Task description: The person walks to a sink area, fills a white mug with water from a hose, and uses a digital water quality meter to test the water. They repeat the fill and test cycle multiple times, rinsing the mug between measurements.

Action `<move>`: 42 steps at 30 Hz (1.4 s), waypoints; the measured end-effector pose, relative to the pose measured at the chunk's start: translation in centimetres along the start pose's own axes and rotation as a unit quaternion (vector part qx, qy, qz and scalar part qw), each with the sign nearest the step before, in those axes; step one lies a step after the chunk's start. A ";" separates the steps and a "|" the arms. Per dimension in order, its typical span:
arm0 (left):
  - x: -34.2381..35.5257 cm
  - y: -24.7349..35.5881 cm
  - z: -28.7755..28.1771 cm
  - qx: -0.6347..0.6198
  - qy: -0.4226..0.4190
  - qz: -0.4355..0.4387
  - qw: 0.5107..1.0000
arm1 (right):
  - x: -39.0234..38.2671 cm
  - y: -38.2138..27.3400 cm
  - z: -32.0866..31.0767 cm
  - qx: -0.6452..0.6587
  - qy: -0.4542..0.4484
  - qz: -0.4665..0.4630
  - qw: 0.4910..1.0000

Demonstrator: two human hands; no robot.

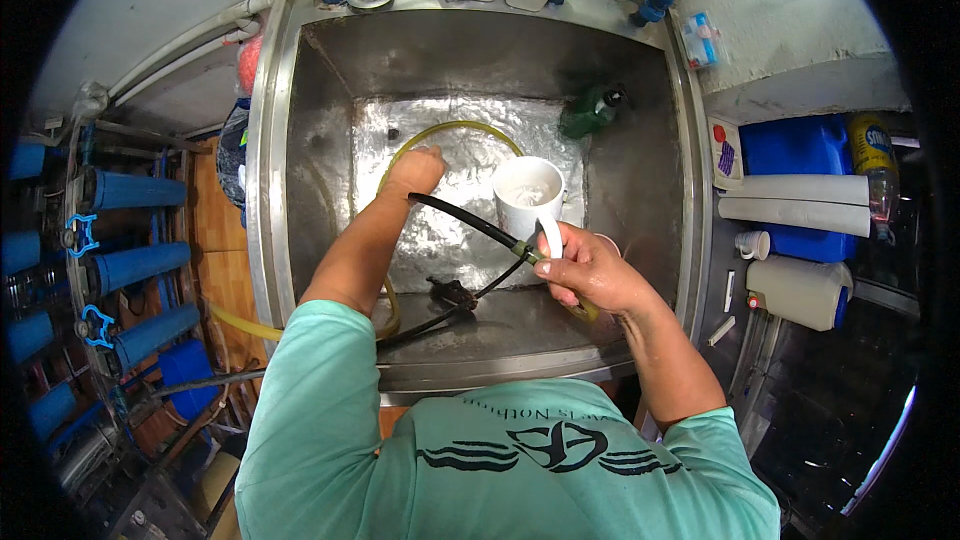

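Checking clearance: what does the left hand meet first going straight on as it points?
The left hand would likely meet the yellow hose first, where it arcs ahead; the hand's height is unclear, so it might pass over.

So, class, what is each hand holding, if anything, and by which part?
The right hand holds the white mug by its handle and seems to pinch the black hose near its end. Whether the left hand grips anything cannot be told.

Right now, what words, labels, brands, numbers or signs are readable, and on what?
Teal T-shirt: lettering and black logo, text not copied here.
Yellow-labelled bottle: large print, not copied here.
Blue-and-white packet: too small to read.
White card, red and purple: too blurred.
Held white mug: none visible.
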State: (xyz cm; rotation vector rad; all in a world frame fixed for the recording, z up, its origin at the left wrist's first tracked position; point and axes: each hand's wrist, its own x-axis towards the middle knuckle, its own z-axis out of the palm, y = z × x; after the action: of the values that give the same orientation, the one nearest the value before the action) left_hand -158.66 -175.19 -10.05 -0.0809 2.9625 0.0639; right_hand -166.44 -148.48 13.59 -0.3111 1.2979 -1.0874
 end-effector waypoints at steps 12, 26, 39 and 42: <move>0.2 -0.3 0.4 -0.084 -0.109 -0.101 0.985 | -0.7 0.0 -0.5 -0.005 -0.012 0.006 1.000; 0.4 -0.8 2.4 -0.296 -0.068 -0.227 0.925 | 0.3 0.2 -1.2 0.003 0.032 0.009 0.999; 0.7 -0.9 2.6 -0.750 -0.064 -0.410 0.515 | -0.7 0.1 0.3 -0.003 -0.038 -0.004 0.999; 0.5 -0.4 1.4 -0.402 -0.047 -0.318 0.858 | -0.6 0.0 0.2 -0.013 0.015 -0.005 1.000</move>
State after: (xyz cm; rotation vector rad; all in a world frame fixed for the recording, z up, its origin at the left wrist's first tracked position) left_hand -158.87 -175.58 -11.49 -1.0944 2.4332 1.1446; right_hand -166.19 -148.01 14.00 -0.3213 1.3389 -1.0873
